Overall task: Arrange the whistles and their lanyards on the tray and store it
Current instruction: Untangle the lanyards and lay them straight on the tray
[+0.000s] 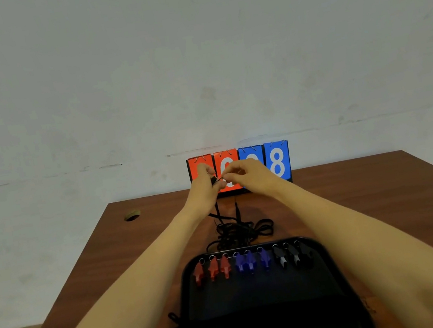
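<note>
Black lanyard (214, 180) end, hidden btwn hands

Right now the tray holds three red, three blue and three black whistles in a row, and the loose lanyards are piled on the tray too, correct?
Not quite. The head view shows the row of whistles on the tray, but the lanyard pile lies on the table just beyond the tray's far edge.

Bare table (358, 197) lies open on both sides, while the tangled lanyards (242, 231) and scoreboard (278, 162) crowd the middle beyond the tray (263, 313), with another cord, apparently, at its left edge.
</note>
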The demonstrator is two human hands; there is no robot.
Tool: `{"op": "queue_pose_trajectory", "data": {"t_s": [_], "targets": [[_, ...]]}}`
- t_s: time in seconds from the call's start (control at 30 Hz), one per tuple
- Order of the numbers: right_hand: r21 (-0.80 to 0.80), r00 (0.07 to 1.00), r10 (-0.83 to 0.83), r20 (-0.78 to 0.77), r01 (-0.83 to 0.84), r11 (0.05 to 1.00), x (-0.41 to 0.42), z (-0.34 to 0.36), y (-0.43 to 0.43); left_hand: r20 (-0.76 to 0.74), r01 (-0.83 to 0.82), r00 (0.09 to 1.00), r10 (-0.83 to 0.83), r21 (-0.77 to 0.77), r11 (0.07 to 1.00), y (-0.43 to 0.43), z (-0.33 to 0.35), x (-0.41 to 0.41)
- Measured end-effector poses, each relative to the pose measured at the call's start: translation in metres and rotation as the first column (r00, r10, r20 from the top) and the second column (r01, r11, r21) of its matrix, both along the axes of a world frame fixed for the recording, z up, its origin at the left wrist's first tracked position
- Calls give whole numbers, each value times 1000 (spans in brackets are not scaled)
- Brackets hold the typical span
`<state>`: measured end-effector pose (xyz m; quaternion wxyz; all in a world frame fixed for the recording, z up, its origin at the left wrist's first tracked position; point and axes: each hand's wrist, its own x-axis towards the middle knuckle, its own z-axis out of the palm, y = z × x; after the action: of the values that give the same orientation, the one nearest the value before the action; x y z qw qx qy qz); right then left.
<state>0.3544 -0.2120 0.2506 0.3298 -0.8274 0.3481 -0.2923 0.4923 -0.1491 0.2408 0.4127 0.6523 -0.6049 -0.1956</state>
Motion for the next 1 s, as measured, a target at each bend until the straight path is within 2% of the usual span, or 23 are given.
{"op": "queue_pose_trajectory", "data": {"t_s": [0.13, 0.2, 0.27, 0.37, 0.5, 0.63, 0.7, 0.77, 0.87, 0.9, 0.93, 1.0], "targets": [[-38, 999, -6, -45, 4, 999, -1, 1, 2, -8, -20, 1000, 20, 8, 1000, -1, -1, -1], [-76, 996, -61, -64, 56, 995, 1, -1, 1, -13, -27, 1000, 27, 9, 1000, -1, -2, -2], [-88, 987, -163, -1, 162, 983, 2, -1, 0, 24, -15, 1000, 14, 29, 999, 0, 0, -3], [-18, 938, -321, 132, 326, 945, -6, 9, -8, 109, -9, 994, 0, 79, 997, 1, -5, 4], [74, 846, -459, 272, 457, 886, -36, 24, -25, 169, -101, 982, 82, 105, 989, 3, -14, 29], [173, 758, -573, 313, 547, 819, -66, 34, -35, 329, -239, 923, 199, 87, 967, 5, -17, 47], [298, 715, -582, 387, 500, 813, -76, 36, -35, 342, -261, 917, 205, 128, 957, 5, -16, 49], [468, 644, -556, 526, 326, 821, -82, 37, -32, 296, -264, 934, 201, 191, 946, 6, -16, 47], [567, 540, -523, 659, 100, 818, -84, 36, -24, 3, -210, 977, 214, 199, 957, 5, -14, 37], [577, 538, -519, 664, 74, 814, -82, 35, -21, -58, -195, 977, 206, 161, 968, 4, -11, 31], [578, 572, -515, 638, 87, 812, -78, 34, -17, -34, -189, 981, 193, 102, 977, 2, -5, 24], [509, 742, -470, 478, 203, 837, -69, 31, -10, 174, -166, 970, 167, -21, 986, -1, 7, 11]]}}
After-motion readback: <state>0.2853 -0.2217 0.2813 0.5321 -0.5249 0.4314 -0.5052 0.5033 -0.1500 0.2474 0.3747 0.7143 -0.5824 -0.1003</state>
